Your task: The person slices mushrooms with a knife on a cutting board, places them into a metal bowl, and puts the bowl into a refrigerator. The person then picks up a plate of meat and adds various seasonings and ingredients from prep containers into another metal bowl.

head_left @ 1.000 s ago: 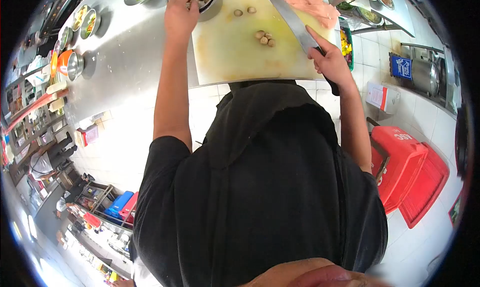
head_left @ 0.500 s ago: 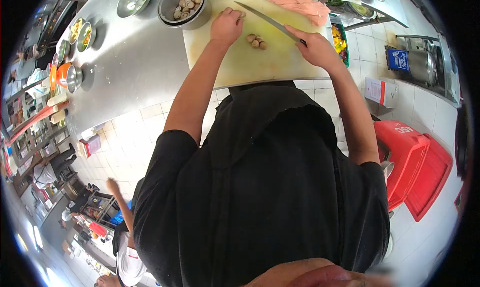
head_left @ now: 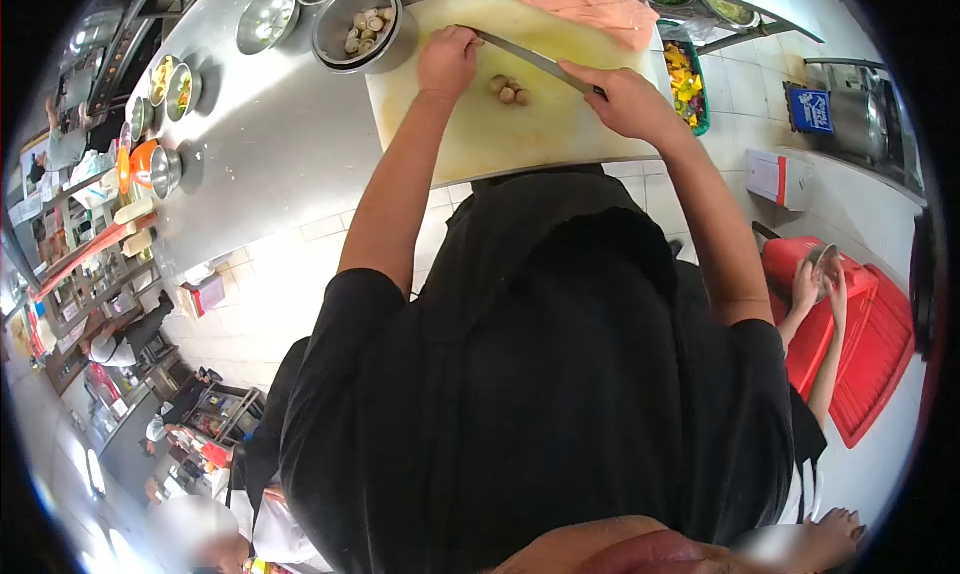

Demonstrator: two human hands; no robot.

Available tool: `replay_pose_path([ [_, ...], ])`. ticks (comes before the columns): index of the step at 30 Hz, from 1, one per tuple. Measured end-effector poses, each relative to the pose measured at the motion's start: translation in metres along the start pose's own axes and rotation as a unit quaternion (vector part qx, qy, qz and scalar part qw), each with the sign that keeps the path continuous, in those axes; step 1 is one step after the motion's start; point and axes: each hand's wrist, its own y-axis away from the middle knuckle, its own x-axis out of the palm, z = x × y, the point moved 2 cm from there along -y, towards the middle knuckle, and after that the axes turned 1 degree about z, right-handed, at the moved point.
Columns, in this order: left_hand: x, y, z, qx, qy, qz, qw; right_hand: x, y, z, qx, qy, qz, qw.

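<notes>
My right hand (head_left: 630,102) grips the handle of a knife (head_left: 530,57), whose blade points left over the cutting board (head_left: 560,134). Near the blade's tip, my left hand (head_left: 447,62) is closed on the board's left part; what its fingers hold is hidden. Several small mushrooms (head_left: 508,90) lie in a cluster below the blade. More mushrooms (head_left: 368,29) are in a steel bowl (head_left: 325,36) at the board's upper left. A pink cloth (head_left: 625,12) lies across the upper right of the board.
Steel bowls (head_left: 268,18) stand on the metal table (head_left: 255,139). A green crate (head_left: 703,114) with yellow pieces is right of the board. At a red bin (head_left: 875,344), another person's hands (head_left: 822,279) hold a metal bowl. Another person (head_left: 270,534) is at lower left.
My left hand has moved from the bowl onto the board. The knife has swung down toward it. Another person's hands have appeared at the red bin.
</notes>
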Motion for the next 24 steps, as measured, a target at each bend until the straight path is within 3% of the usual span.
replay_pose_path([
  [4,0.005,0.004,0.004,-0.004,0.027,-0.011,1.000,-0.001,-0.006,0.002,0.006,-0.015,0.028,0.999],
  [7,0.006,0.005,0.003,-0.005,0.030,-0.017,0.999,0.015,-0.019,-0.004,-0.027,0.006,-0.023,0.999],
  [15,0.003,0.007,0.002,-0.023,0.037,0.000,0.999,0.033,0.005,-0.016,0.008,-0.078,0.003,0.997],
  [18,-0.001,0.005,-0.007,0.013,0.043,-0.040,0.998,0.039,0.018,-0.022,0.025,-0.083,0.000,0.996],
  [24,-0.002,0.000,-0.009,0.100,0.025,0.077,0.992,0.026,0.037,-0.018,0.059,-0.081,0.020,0.995],
])
